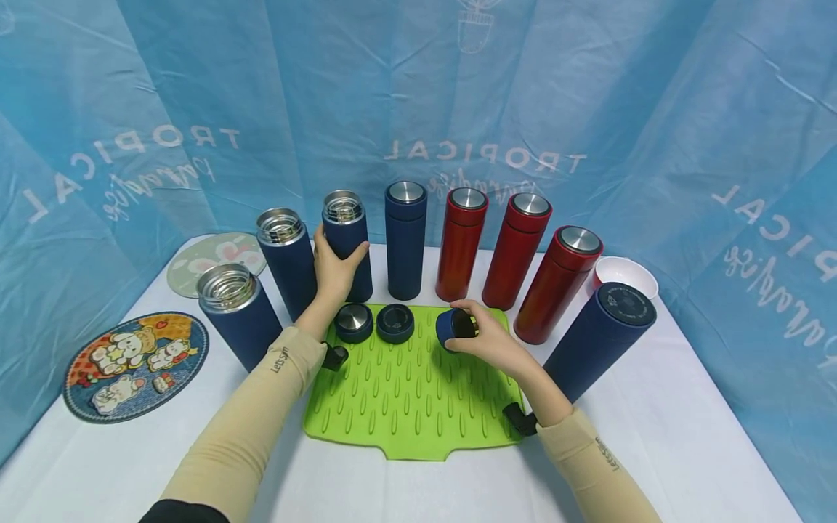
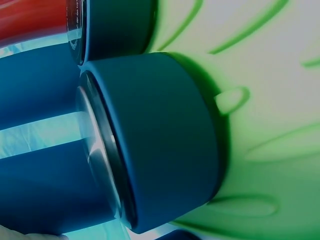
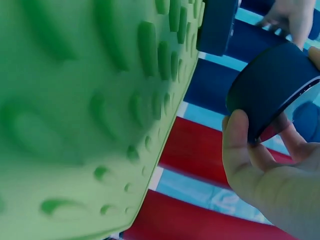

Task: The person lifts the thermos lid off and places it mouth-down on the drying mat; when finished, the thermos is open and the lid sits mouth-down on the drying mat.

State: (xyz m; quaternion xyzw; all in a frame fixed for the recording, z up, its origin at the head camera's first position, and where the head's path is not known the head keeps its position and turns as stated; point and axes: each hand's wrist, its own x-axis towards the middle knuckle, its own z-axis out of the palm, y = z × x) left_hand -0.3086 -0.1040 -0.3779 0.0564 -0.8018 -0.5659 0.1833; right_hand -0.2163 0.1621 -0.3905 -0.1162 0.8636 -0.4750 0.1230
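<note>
My left hand (image 1: 336, 272) grips an uncapped blue thermos (image 1: 345, 231), thumb on its right side and fingers on its left. In my right hand (image 1: 487, 335), a blue thermos lid (image 1: 445, 328) is pinched above the green mat (image 1: 418, 392), tipped on its side; the right wrist view shows the lid (image 3: 275, 85) between thumb and fingers. Two more blue lids rest on the mat's back left: one silver-topped lid (image 1: 354, 319), and beside it a lid (image 1: 395, 321) showing a dark face. Left of the gripped thermos stand two uncapped blue thermoses, a nearer one (image 1: 245, 319) and a farther one (image 1: 290, 261).
Behind the mat stands a capped blue thermos (image 1: 405, 247), with three capped red thermoses (image 1: 460, 250) to its right. A blue thermos (image 1: 598, 341) stands bottom-up at right, before a white bowl (image 1: 625, 273). Left lie a patterned oval mat (image 1: 137, 367) and a pale one (image 1: 212, 260).
</note>
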